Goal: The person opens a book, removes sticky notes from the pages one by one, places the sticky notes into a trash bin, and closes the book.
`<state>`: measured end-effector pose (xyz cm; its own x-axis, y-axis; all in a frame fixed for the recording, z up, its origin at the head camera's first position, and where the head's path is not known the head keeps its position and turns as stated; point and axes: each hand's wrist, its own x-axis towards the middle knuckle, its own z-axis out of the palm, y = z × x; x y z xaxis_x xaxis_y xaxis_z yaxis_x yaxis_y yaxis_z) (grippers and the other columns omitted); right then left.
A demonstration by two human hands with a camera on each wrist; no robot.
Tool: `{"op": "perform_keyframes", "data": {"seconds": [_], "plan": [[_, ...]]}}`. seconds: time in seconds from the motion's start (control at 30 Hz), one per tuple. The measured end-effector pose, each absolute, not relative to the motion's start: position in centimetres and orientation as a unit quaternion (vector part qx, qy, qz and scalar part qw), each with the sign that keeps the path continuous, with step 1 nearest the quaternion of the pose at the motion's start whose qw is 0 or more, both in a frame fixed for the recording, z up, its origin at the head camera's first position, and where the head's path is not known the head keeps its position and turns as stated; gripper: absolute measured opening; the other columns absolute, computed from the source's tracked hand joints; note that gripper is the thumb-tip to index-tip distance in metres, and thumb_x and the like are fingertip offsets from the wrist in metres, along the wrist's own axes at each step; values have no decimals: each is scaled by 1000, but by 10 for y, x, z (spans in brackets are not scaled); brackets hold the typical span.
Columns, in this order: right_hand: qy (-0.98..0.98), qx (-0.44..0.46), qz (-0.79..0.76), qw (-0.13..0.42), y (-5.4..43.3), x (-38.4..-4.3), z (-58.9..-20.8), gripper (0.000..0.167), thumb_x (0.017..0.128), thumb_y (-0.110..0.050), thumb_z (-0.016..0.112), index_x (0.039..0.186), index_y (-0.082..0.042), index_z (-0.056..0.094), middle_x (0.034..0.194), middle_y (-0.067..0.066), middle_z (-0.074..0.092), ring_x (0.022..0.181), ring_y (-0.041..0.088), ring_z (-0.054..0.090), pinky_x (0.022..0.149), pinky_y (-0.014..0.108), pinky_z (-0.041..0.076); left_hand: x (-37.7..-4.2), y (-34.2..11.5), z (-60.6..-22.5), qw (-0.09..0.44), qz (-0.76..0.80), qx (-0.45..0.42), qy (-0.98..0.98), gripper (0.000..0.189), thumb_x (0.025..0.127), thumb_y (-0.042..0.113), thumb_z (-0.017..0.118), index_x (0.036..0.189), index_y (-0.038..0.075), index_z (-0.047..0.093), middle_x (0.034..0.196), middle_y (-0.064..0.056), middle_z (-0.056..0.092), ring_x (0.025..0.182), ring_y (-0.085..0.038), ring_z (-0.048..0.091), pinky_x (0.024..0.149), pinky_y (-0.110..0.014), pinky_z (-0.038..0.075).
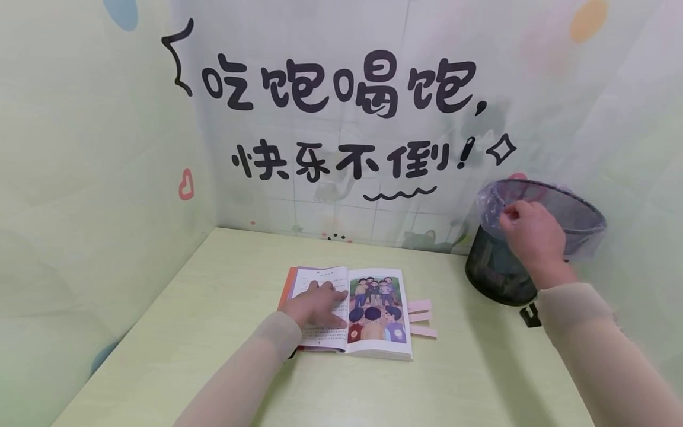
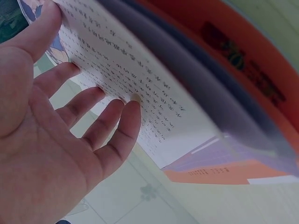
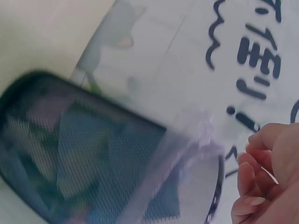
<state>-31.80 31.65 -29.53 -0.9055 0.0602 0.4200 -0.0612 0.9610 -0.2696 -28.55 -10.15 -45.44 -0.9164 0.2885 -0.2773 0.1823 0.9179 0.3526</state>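
An open book (image 1: 374,308) lies on the table, text on its left page and a colour picture of a group of people on its right page. My left hand (image 1: 316,303) rests on the left page with fingers spread, and in the left wrist view its fingertips touch the printed lines. Pink paper strips (image 1: 423,333) stick out from the book's right edge. My right hand (image 1: 533,234) is raised over the near side of a black mesh bin (image 1: 498,267), its fingers curled in; no held thing shows in the right wrist view.
A translucent purplish bag (image 1: 587,237) lines the bin and folds over its rim. Several coloured pieces show through the mesh in the right wrist view. Behind the table (image 1: 213,308) hangs a pale wall sheet (image 1: 331,35) with large black characters.
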Motion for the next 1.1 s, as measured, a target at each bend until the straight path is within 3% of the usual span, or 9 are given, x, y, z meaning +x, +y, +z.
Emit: {"op": "perform_keyframes", "data": {"seconds": [0.23, 0.4, 0.63, 1.1], "plan": [[-968, 52, 193, 153, 264, -311, -346, 31, 107, -28, 61, 116, -4, 78, 112, 20, 79, 93, 36, 73, 79, 56, 59, -284, -102, -454, 164, 164, 114, 966, 80, 93, 51, 86, 163, 31, 55, 172, -10, 47, 166, -49, 28, 127, -75, 35], [-980, 61, 178, 65, 224, -302, -393, 31, 106, -33, 64, 113, -6, 79, 103, 11, 80, 85, 25, 71, 75, 48, 60, -283, -101, -455, 163, 163, 117, 966, 79, 93, 52, 86, 163, 31, 55, 171, -10, 48, 164, -49, 30, 126, -74, 37], [-986, 33, 161, -43, 184, -288, -429, 36, 105, -42, 71, 107, -7, 78, 95, 6, 77, 81, 21, 66, 71, 41, 57, -282, -103, -455, 162, 160, 113, 967, 80, 93, 52, 86, 163, 32, 55, 173, -10, 46, 165, -50, 28, 126, -75, 36], [-974, -17, 200, -102, 166, -277, -455, 51, 102, -56, 73, 83, -9, 69, 74, 4, 63, 66, 19, 55, 60, 31, 37, -284, -101, -454, 159, 153, 123, 968, 80, 94, 52, 85, 164, 31, 53, 172, -11, 46, 164, -49, 30, 127, -72, 37]]}}
